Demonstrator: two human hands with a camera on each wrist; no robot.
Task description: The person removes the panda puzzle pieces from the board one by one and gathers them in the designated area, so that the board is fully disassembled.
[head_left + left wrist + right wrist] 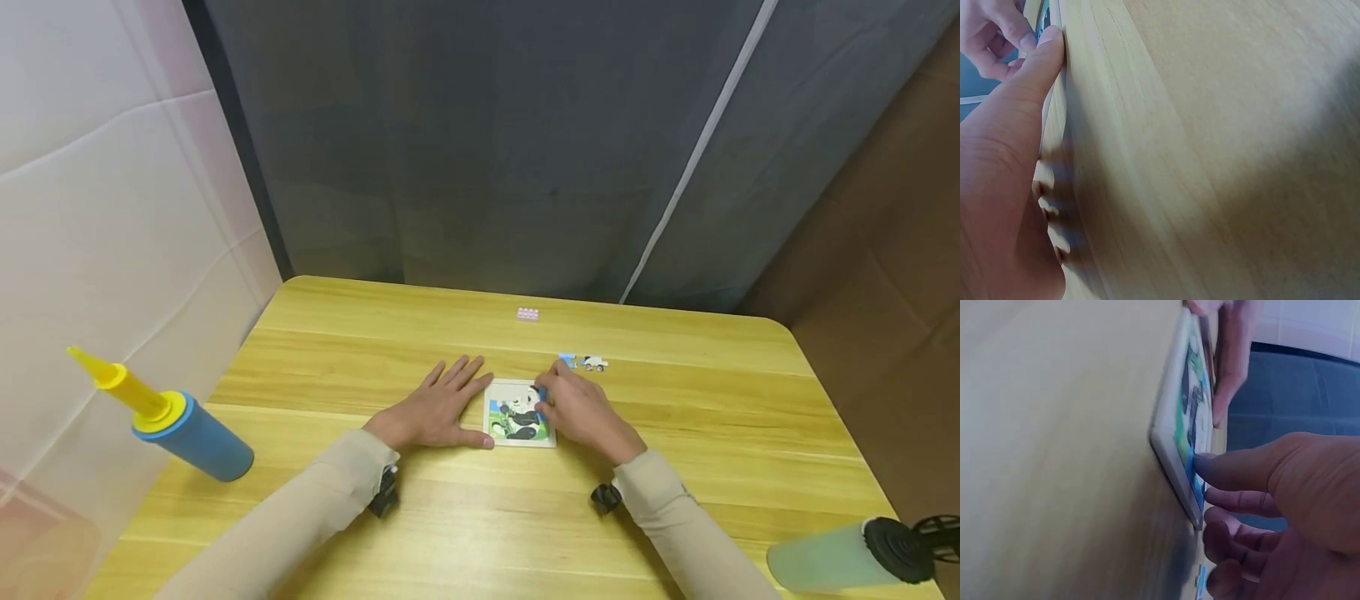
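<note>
A small panda jigsaw puzzle point(517, 425) lies in a white frame point(517, 443) on the wooden table, its upper part showing bare white tray. My left hand point(438, 412) rests with fingers spread at the frame's left side, the thumb on its lower left corner. At the right side, my right hand point(585, 408) pinches a blue-edged puzzle piece point(542, 397) between thumb and fingers, down at the puzzle. In the right wrist view the thumb point(1235, 470) presses on the blue part near the frame's edge. The right fingers partly hide that piece.
Two loose puzzle pieces, one blue point(567, 360) and one with a panda part point(595, 363), lie beyond my right hand. Farther back is a pink studded block point(528, 314). A blue and yellow hand pump point(198, 437) stands at left, a pale green bottle point(828, 557) at right.
</note>
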